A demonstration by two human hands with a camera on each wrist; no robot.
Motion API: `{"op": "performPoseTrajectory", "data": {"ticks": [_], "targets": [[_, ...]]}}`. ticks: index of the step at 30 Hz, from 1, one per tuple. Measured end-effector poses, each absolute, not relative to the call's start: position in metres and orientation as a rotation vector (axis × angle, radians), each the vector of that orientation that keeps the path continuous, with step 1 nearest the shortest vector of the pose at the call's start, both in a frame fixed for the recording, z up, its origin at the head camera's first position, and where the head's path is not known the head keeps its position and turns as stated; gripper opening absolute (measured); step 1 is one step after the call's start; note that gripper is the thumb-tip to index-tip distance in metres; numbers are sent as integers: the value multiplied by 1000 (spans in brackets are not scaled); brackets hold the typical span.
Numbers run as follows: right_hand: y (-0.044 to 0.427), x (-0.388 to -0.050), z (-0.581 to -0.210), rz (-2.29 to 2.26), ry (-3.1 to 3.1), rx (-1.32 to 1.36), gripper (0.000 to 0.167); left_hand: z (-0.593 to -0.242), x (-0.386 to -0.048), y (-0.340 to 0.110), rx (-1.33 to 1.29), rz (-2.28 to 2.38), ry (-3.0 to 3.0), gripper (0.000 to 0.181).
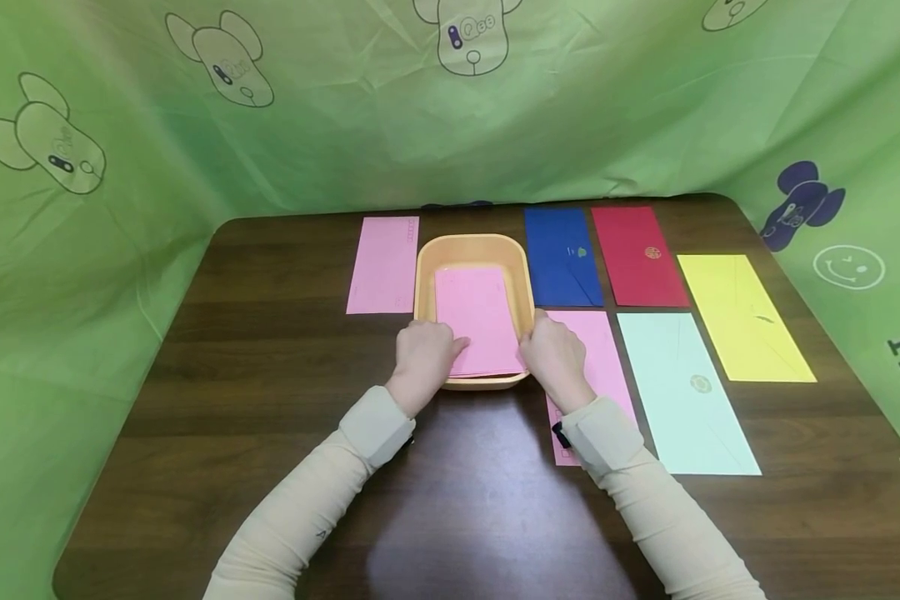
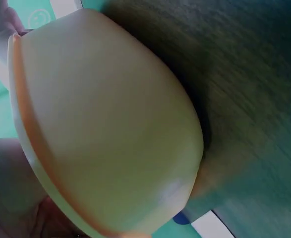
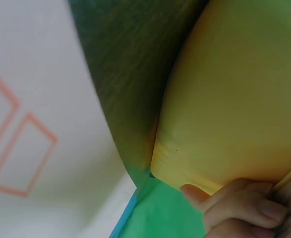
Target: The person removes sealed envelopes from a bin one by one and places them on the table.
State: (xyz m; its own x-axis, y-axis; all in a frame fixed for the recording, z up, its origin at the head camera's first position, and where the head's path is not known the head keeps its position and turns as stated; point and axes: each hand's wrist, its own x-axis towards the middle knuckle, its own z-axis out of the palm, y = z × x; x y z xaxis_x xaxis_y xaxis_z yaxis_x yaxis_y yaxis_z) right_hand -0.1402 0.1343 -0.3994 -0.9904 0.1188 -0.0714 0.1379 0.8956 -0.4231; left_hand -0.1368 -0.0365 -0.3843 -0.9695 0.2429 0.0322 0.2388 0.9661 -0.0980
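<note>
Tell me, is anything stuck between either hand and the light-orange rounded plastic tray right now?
Nothing visible stands in the way. The left hand and right hand both grip the light-orange rounded plastic tray directly by its rim; the flat pink paper envelopes lie inside it.

Pink paper (image 1: 480,321) hides part of the tray (image 1: 474,240). The right hand (image 1: 557,354) and cuff (image 1: 603,437) cover some of the pink envelope (image 1: 603,350) beside it. Near the far edge of the table (image 1: 270,367), print on the blue envelope (image 1: 558,271) is too small to read. The head view cuts off both sleeves (image 1: 292,508).
</note>
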Motion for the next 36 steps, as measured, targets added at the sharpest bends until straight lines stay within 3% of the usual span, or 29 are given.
{"op": "performPoseTrajectory", "data": {"ticks": [16,29,36], "targets": [[135,-141,-399,-647,3020,215,25,-394,-136,-39,-305,-134,-2973,35],[135,-141,-399,-624,3019,201,23,-386,-147,-51,-99,-775,-3037,23],[135,-141,-398,-622,3007,210,24,-384,-147,-53,-12,-883,-3022,32]]}}
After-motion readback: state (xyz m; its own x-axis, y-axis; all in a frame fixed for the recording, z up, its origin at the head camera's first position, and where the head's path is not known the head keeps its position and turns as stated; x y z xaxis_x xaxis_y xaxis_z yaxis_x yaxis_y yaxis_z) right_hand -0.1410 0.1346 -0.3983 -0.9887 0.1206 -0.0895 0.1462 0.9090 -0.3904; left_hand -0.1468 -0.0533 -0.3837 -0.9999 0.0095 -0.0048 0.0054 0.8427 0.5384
